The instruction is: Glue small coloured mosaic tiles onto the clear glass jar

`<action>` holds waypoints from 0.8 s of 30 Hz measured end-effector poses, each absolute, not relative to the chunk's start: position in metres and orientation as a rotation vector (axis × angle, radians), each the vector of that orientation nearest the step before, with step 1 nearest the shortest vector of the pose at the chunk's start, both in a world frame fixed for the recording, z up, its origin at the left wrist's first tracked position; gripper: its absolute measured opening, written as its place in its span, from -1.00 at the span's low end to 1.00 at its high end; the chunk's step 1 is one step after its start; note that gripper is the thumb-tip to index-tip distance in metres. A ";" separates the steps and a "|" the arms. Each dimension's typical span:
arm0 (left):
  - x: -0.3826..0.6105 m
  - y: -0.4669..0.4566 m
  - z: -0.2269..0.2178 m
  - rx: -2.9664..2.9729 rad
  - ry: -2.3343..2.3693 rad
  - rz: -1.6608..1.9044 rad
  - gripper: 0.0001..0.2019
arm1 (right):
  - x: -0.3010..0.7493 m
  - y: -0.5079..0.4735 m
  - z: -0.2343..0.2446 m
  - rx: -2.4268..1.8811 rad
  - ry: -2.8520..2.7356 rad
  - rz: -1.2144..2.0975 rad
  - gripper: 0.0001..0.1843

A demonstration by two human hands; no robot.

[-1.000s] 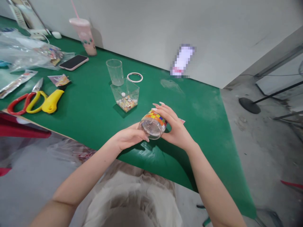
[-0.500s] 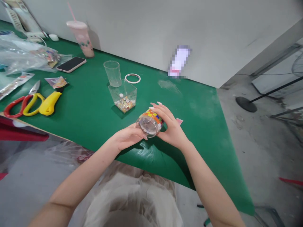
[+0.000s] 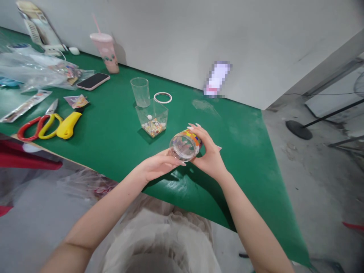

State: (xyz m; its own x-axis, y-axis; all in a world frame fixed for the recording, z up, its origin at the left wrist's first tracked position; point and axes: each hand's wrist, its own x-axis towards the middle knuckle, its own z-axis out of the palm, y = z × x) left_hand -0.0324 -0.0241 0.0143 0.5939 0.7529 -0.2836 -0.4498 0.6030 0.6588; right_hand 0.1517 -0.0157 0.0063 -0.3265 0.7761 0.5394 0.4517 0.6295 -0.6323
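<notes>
Between both hands is a clear round glass (image 3: 182, 151) with a band of coloured mosaic squares round its side. It is tilted, with one round end facing me, above the table. My left hand (image 3: 159, 165) is closed round the lower left of this glass, thumb along its near rim. My right hand (image 3: 209, 153) wraps its far right side, fingers over the mosaic band. Just beyond them stands an angular clear container (image 3: 154, 123) with small coloured pieces in its bottom. Behind it are a clear tumbler (image 3: 141, 93) and a white ring (image 3: 163, 98).
Red-handled scissors (image 3: 33, 128) and a yellow-handled tool (image 3: 68, 125) lie left on the green table (image 3: 113, 132). Farther back are a phone (image 3: 93, 81), plastic bags (image 3: 34, 72) and a pink cup with a straw (image 3: 106, 53). A blurred-out screen (image 3: 217, 77) leans against the wall.
The glass has turned in my hands, so its round end faces me more directly. The whole view has shifted a little, moving the table things slightly to the right.
</notes>
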 end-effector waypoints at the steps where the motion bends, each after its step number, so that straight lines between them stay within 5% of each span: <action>1: -0.032 -0.024 0.014 0.575 0.594 0.746 -0.55 | 0.151 -0.015 0.005 -0.971 -1.968 0.473 -0.22; 24: -0.031 -0.022 0.010 0.601 0.588 0.700 -0.61 | 0.148 -0.014 -0.003 -0.974 -2.000 0.452 -0.22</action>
State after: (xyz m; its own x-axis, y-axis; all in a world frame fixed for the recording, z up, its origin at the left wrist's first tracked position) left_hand -0.0314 -0.0222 0.0097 0.6223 0.7282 -0.2871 -0.4087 0.6150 0.6743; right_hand 0.1484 -0.0141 -0.0026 -0.3413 0.7737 0.5337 0.4689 0.6323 -0.6167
